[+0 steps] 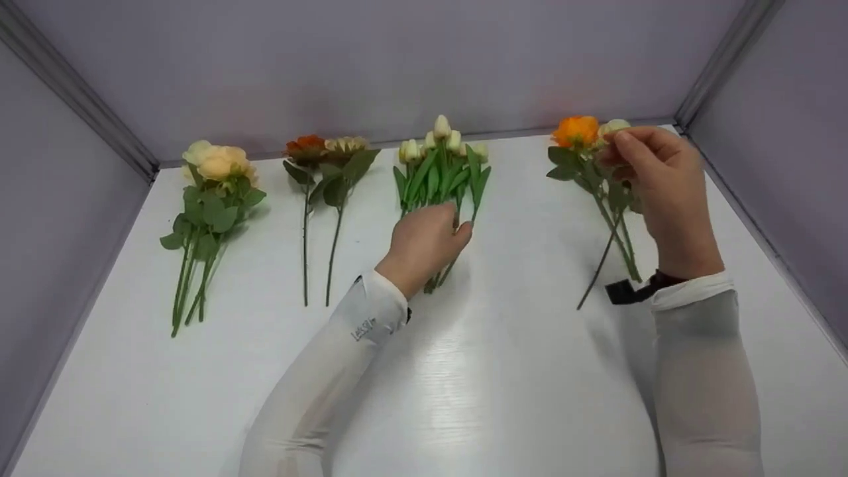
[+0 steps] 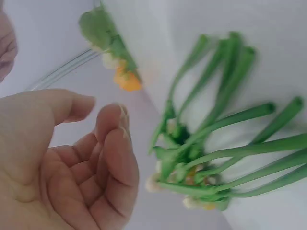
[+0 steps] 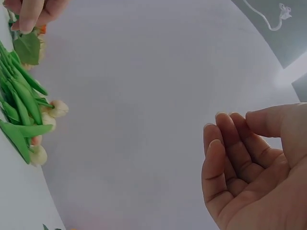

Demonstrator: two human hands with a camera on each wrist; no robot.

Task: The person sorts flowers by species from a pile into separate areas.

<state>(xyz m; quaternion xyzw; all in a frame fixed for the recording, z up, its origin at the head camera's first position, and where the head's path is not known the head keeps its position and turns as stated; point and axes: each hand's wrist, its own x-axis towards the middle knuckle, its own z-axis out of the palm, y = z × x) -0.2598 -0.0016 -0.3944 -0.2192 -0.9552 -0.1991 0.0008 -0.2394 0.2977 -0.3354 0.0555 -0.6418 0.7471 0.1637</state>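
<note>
My left hand (image 1: 427,238) is over the stems of a bunch of white tulips (image 1: 434,175) on the white table. In the left wrist view its fingers curl loosely with nothing between them, beside the green tulip stems (image 2: 240,151). My right hand (image 1: 676,189) is raised on the right, overlapping a white flower (image 1: 615,126) and some leaves in the head view. It too holds nothing: in the right wrist view its fingers (image 3: 232,151) are loosely bent, the thumb close to the fingertips. An orange flower (image 1: 575,131) lies just left of that hand.
Farther left lie two stems with a rust-red flower (image 1: 306,149) and a beige flower (image 1: 346,144). At the far left is a bunch of peach roses (image 1: 222,162). Grey-purple panels (image 1: 397,66) enclose the back and sides of the table (image 1: 503,371).
</note>
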